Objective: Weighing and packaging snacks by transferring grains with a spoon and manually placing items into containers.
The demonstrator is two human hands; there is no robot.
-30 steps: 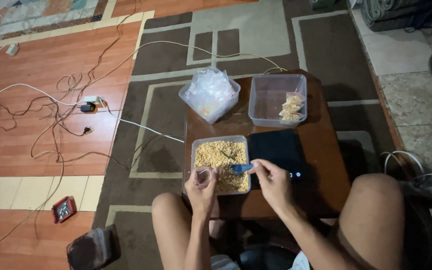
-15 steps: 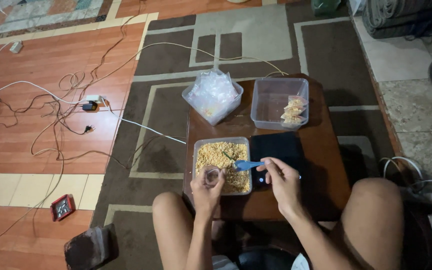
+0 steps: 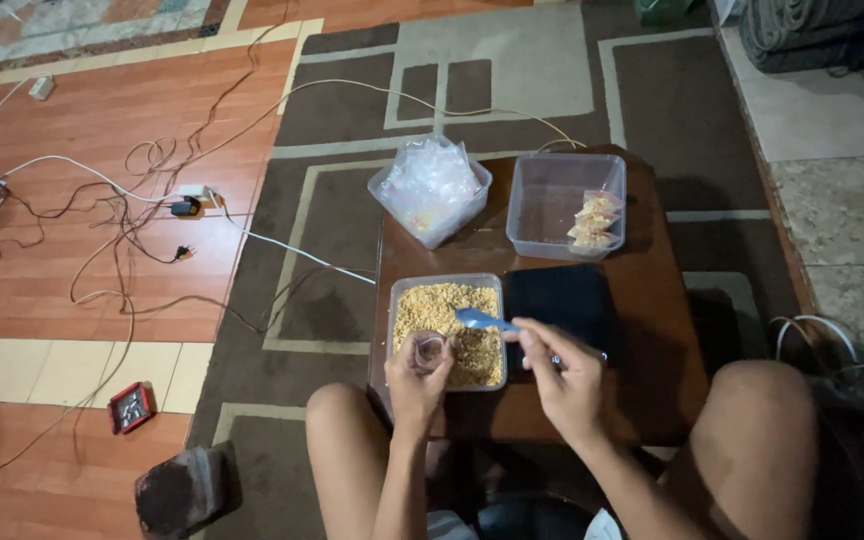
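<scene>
Bare bench [image 3: 652, 300] is left at centre right, beside the black scale [image 3: 559, 303]. The upper centre is blocked by a bag-filled tub [image 3: 430, 190] and a clear tub [image 3: 564, 205]; the lower centre is taken by the grain tub [image 3: 446, 328].

The person's left hand [image 3: 418, 378] and right hand [image 3: 564, 372] are bare, with no rings, watch or gloves. Both forearms are uncovered, no sleeves reach them. The two knees and thighs are bare too. Near the bottom edge, between the legs, a small piece of light cloth is visible, too dark to identify.
</scene>
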